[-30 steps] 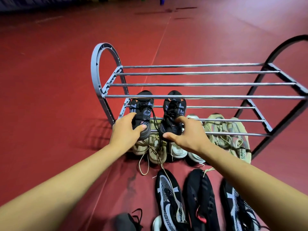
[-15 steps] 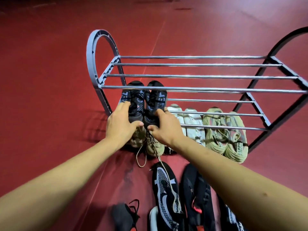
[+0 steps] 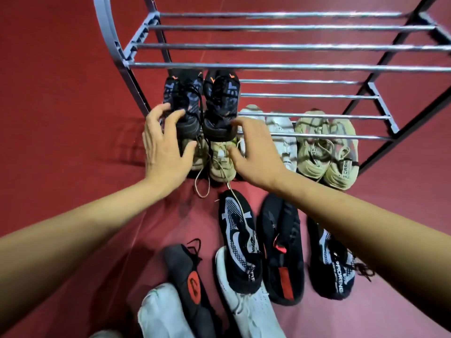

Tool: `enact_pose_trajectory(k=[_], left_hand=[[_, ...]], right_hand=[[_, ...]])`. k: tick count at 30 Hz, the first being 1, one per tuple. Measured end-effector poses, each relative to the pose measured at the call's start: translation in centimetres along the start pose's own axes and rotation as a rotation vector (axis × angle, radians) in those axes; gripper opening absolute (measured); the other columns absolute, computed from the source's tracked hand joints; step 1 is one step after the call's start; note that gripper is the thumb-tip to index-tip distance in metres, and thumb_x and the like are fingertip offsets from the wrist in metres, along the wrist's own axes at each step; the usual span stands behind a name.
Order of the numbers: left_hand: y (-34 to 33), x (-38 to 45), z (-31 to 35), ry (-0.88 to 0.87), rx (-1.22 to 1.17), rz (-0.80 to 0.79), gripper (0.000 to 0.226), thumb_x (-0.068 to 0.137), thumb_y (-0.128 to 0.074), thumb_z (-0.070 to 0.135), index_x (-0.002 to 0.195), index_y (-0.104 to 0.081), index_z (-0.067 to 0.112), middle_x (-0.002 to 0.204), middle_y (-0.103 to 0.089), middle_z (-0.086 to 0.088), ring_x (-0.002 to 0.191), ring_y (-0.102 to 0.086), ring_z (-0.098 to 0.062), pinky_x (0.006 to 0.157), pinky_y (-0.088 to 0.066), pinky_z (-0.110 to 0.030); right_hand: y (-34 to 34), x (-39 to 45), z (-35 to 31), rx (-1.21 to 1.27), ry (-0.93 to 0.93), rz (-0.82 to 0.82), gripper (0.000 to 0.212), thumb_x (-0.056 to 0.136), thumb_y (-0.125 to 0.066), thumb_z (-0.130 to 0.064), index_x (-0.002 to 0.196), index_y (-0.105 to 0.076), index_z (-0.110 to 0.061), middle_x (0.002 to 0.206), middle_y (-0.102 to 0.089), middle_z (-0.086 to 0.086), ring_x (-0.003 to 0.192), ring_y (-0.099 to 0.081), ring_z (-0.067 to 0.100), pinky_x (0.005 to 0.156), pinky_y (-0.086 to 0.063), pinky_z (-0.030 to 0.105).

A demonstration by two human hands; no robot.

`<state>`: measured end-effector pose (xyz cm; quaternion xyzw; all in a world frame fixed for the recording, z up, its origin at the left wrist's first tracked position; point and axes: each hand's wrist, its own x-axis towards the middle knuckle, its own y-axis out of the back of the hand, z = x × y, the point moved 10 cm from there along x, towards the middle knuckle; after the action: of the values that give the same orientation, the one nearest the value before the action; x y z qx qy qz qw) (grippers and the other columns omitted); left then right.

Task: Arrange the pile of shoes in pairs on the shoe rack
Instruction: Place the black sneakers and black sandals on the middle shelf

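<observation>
Two black sneakers (image 3: 202, 103) on rack (image 3: 292, 67) at 11 o'clock; six shoes piled at 6. Left hand (image 3: 163, 152) and right hand (image 3: 256, 154) now released, fingers spread, previously gripping.

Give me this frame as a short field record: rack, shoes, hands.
rack: metal shoe rack, top tier bare
lower tier: dark pair at left end, side by side
under rack: beige pair, white pair, tan pair
floor pile: unsorted black, patterned and white shoes
left hand: open, at left dark shoe's heel
right hand: open, by right dark shoe's heel
</observation>
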<state>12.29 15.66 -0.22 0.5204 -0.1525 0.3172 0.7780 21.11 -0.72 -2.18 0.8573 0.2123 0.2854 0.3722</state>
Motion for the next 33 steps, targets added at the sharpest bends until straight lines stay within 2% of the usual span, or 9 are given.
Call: enact_pose_trajectory(k=[2,5,9,14,19,23,26,29,33], left_hand=[[-1.4,-4.2,0.6,-0.074,-0.04,-0.178,0.054,0.08,-0.073,0.025,0.129,-0.055,0.012,0.137,-0.044,-0.011,0.131,-0.044,-0.03,0.108,-0.035,-0.041],[-5.9,-13.3,-0.3,-0.098,0.135,-0.695,0.063,0.081,-0.062,0.054,0.132,-0.049,0.021,0.129,-0.044,-0.001,0.12,-0.05,-0.026,0.099,-0.039,-0.042],[-7.5,-22.9,-5.2,0.307,0.363,-1.126,0.107,0.063,-0.054,0.088,0.147,-0.024,0.028,0.138,-0.03,0.0,0.131,-0.037,-0.026,0.102,-0.041,-0.047],[-7.2,-23.5,-7.5,0.744,0.206,-1.075,0.114,0.048,-0.096,0.038,0.139,-0.029,0.021,0.133,-0.025,-0.009,0.128,-0.043,-0.037,0.106,-0.044,-0.041],[-7.5,-20.2,-6.8,0.74,-0.173,-0.969,0.057,0.043,-0.077,0.0,0.092,-0.056,0.019,0.107,-0.06,-0.012,0.079,-0.06,-0.021,0.064,-0.047,-0.026],[-6.9,-12.3,-4.3,0.64,-0.356,-0.901,0.048,0.053,-0.066,-0.023,0.083,-0.062,0.015,0.076,-0.068,-0.009,0.059,-0.054,-0.018,0.049,-0.046,-0.021],[-5.4,-7.1,-2.8,0.54,-0.351,-0.825,0.046,0.05,-0.068,-0.013,0.085,-0.067,0.018,0.091,-0.073,-0.015,0.068,-0.066,-0.025,0.059,-0.058,-0.029],[-2.8,-4.1,-0.2,0.296,-0.172,-0.834,0.05,0.034,-0.069,0.013,0.08,-0.063,0.029,0.103,-0.075,0.002,0.097,-0.068,-0.035,0.079,-0.058,-0.05],[1.1,-1.7,3.2,0.171,-0.326,-0.617,0.041,0.038,-0.065,0.007,0.074,-0.059,0.027,0.104,-0.072,0.005,0.1,-0.066,-0.023,0.083,-0.055,-0.035]], right_hand=[[0.1,-4.4,0.4,0.033,0.034,-0.048,0.032,0.085,-0.055,-0.021,0.115,-0.055,-0.01,0.111,-0.058,0.007,0.106,-0.05,0.023,0.094,-0.041,0.036],[-2.7,-10.7,3.7,-0.028,-0.086,-0.347,0.022,0.082,-0.049,-0.028,0.098,-0.053,-0.014,0.095,-0.061,0.006,0.089,-0.057,0.028,0.08,-0.049,0.041],[-6.3,-17.7,9.0,-0.256,-0.375,-0.745,0.034,0.082,-0.054,-0.047,0.092,-0.059,-0.014,0.095,-0.072,0.013,0.09,-0.069,0.036,0.075,-0.056,0.038],[-7.2,-18.7,9.1,-0.362,-0.351,-0.785,0.038,0.087,-0.056,-0.048,0.096,-0.065,-0.013,0.104,-0.071,0.016,0.098,-0.068,0.037,0.078,-0.055,0.037],[-6.5,-16.2,9.0,-0.337,-0.352,-0.717,0.036,0.088,-0.057,-0.046,0.096,-0.067,-0.013,0.103,-0.071,0.018,0.098,-0.068,0.036,0.075,-0.05,0.033],[-5.5,-15.2,9.6,-0.286,-0.362,-0.688,0.03,0.087,-0.057,-0.042,0.081,-0.062,-0.013,0.087,-0.07,0.011,0.088,-0.068,0.034,0.07,-0.049,0.031],[-3.4,-14.2,10.3,-0.329,-0.39,-0.668,0.035,0.089,-0.059,-0.04,0.065,-0.051,-0.016,0.072,-0.059,0.004,0.079,-0.064,0.03,0.067,-0.043,0.028],[0.9,-12.2,14.0,-0.429,-0.53,-0.605,0.044,0.09,-0.057,-0.046,0.061,-0.052,-0.014,0.069,-0.061,0.006,0.072,-0.062,0.028,0.065,-0.043,0.027],[4.7,-13.1,19.4,-0.426,-0.725,-0.644,0.038,0.094,-0.055,-0.035,0.069,-0.065,-0.007,0.062,-0.065,0.008,0.057,-0.064,0.022,0.05,-0.041,0.022]])
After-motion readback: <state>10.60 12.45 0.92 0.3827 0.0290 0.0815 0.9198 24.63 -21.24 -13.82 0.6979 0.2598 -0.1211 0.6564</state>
